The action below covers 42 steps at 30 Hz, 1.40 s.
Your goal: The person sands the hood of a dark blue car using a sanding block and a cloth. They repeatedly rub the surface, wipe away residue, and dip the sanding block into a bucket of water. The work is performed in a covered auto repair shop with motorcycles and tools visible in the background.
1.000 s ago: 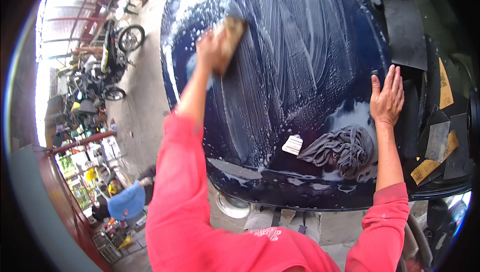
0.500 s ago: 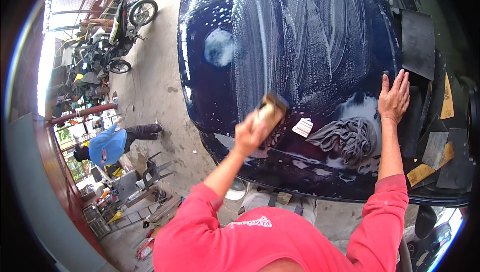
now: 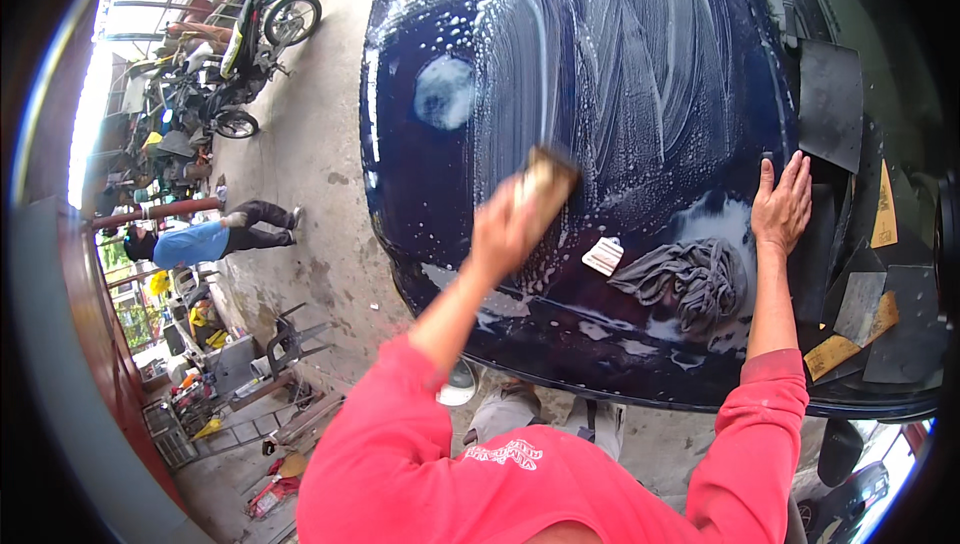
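My left hand [image 3: 503,231] grips a tan sanding block [image 3: 548,182], slightly smeared by motion, with a dark edge at its far side. The block is on a wet, dark blue car hood [image 3: 410,174] streaked with whitish suds. My right hand [image 3: 782,208] lies flat near the hood's right edge, fingers stretched out and holding nothing. Between my hands, a crumpled grey cloth [image 3: 690,279] rests on the near part of the hood. Beside the cloth is a small white striped piece [image 3: 602,256].
Dark sandpaper sheets [image 3: 832,104] and tan-backed pieces [image 3: 850,339] lie along the right side. To the left, a person in a blue shirt [image 3: 190,245] is on the concrete floor [image 3: 325,184]. A motorcycle [image 3: 250,54], a dark chair [image 3: 285,344] and scattered tools stand beyond.
The sanding block and my left hand have moved a little farther up the hood. My right hand stays flat in place. The person at left has changed posture.
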Available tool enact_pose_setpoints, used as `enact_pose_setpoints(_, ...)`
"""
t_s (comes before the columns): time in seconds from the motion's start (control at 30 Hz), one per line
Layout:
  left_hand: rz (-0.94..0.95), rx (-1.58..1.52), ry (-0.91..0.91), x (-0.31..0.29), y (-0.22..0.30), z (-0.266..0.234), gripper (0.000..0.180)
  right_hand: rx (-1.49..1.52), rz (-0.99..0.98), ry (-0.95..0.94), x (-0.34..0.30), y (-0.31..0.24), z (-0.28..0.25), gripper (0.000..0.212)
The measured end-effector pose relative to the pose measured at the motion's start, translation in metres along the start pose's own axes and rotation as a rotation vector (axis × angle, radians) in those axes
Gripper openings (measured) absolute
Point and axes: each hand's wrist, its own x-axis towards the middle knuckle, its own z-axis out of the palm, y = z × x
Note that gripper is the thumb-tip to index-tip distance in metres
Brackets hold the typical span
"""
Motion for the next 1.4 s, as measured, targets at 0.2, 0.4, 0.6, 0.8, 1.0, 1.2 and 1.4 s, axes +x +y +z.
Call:
enact_pose_setpoints(0.2,-0.027,0.045,0.097,0.059,0.022,0.023,0.044,-0.016,-0.002,0.004,-0.001,-0.001,-0.001,0.084)
enact_pose_setpoints(0.4,-0.166,0.203,0.166,0.380,-0.062,0.076,0.061,0.031,-0.041,0.050,-0.003,0.005,0.004,0.083)
enact_pose_setpoints(0.6,0.452,0.598,0.057,0.139,-0.005,0.040,0.045,0.019,0.005,-0.023,-0.001,-0.003,-0.007,0.084)
enact_pose_setpoints(0.8,-0.147,0.069,-0.009,-0.002,0.060,0.034,0.053,-0.005,0.017,-0.036,-0.002,-0.007,-0.014,0.083)
enact_pose_setpoints(1.0,0.099,0.189,0.139,0.344,-0.023,0.091,0.055,0.054,-0.013,0.026,-0.004,0.000,-0.003,0.083)
enact_pose_setpoints(1.2,0.049,0.226,-0.042,0.383,-0.024,0.079,0.037,0.087,-0.032,0.050,-0.001,0.002,0.000,0.085)
enact_pose_setpoints(1.4,0.499,0.119,-0.232,0.129,-0.026,0.009,0.035,0.070,-0.008,0.031,0.000,0.002,0.010,0.091)
